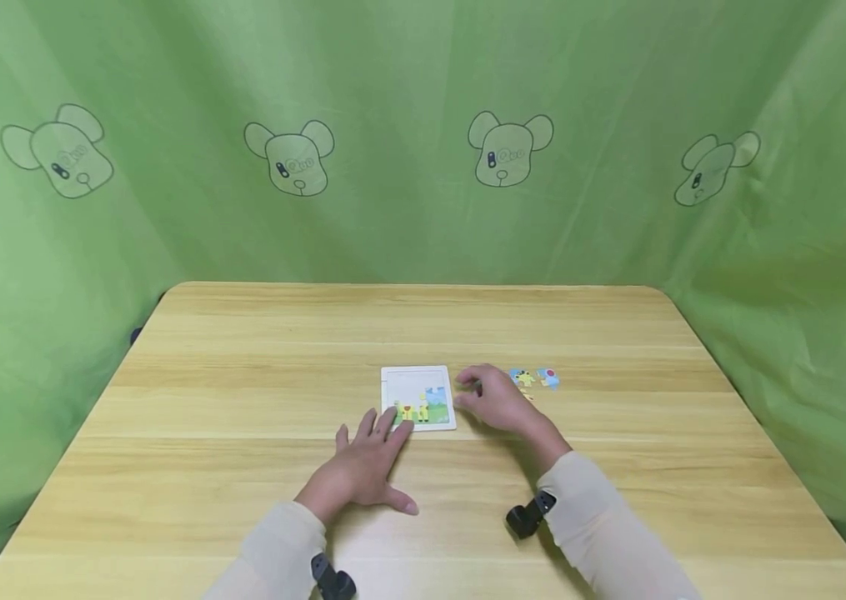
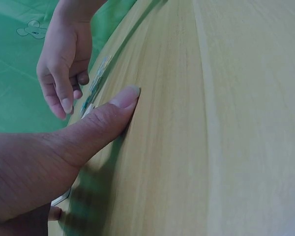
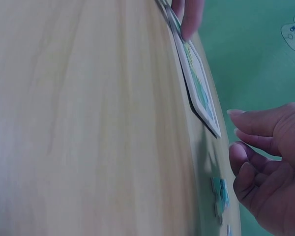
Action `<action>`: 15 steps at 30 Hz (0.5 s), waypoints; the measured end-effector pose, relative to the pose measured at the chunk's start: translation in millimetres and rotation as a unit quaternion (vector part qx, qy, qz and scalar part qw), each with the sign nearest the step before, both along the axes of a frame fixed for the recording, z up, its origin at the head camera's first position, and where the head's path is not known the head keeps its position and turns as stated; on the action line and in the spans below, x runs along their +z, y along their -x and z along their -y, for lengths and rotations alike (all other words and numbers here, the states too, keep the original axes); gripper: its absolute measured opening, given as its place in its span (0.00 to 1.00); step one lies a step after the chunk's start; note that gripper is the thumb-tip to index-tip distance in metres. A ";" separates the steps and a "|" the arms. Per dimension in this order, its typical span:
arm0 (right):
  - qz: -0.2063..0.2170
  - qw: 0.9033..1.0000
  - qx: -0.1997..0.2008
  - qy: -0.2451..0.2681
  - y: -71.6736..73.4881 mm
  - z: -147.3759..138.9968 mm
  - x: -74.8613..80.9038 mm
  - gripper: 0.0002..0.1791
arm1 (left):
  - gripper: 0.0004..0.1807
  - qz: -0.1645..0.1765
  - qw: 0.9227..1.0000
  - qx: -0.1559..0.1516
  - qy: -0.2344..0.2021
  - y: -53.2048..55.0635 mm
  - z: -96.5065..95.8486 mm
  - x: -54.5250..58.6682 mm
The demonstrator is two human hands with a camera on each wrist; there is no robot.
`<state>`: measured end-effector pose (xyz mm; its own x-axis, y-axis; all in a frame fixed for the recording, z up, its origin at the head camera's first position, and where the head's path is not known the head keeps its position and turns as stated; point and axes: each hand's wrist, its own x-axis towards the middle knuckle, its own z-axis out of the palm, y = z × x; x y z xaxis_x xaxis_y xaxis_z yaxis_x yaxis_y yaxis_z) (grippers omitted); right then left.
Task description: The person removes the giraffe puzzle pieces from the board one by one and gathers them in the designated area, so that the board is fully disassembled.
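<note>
A small jigsaw puzzle tray (image 1: 406,383) with a white border lies on the table, its lower part filled with pieces showing a yellow animal, green grass and blue sky. My left hand (image 1: 362,468) spreads its fingers, the tips touching the tray's near-left edge; its thumb (image 2: 101,120) stretches out over the wood. Just right of the tray hovers my right hand (image 1: 499,403), fingers loosely bent. In the right wrist view a gap shows between thumb and fingertips, and nothing is visible in it. Loose puzzle pieces (image 1: 524,378) lie beyond the right hand, partly hidden by it.
Another loose piece (image 1: 548,378), blue with a red spot, lies at the right of the group. The wooden table (image 1: 302,333) reaches back to a green curtain (image 1: 407,225) printed with bear heads, which also hangs at both sides.
</note>
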<state>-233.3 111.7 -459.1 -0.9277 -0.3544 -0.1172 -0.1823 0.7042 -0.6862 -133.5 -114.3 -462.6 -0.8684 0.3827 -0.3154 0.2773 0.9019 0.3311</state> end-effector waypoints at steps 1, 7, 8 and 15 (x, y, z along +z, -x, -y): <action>-0.002 1.000 0.002 0.000 0.1 1.6 -0.1 0.21 | 0.65 0.000 1.000 0.000 0.000 -0.1 0.0 0.0; 0.002 1.000 0.003 -0.009 1.5 10.0 -1.8 0.20 | 0.65 0.000 1.000 -0.001 0.003 -0.5 -0.7 0.9; 0.004 1.000 0.004 -0.010 1.7 10.9 -2.2 0.20 | 0.65 0.000 1.000 -0.001 0.003 -0.6 -0.7 1.2; 0.000 1.000 0.011 -0.015 1.3 17.5 -1.3 0.21 | 0.65 -0.002 1.000 -0.001 0.003 -1.2 -0.6 1.8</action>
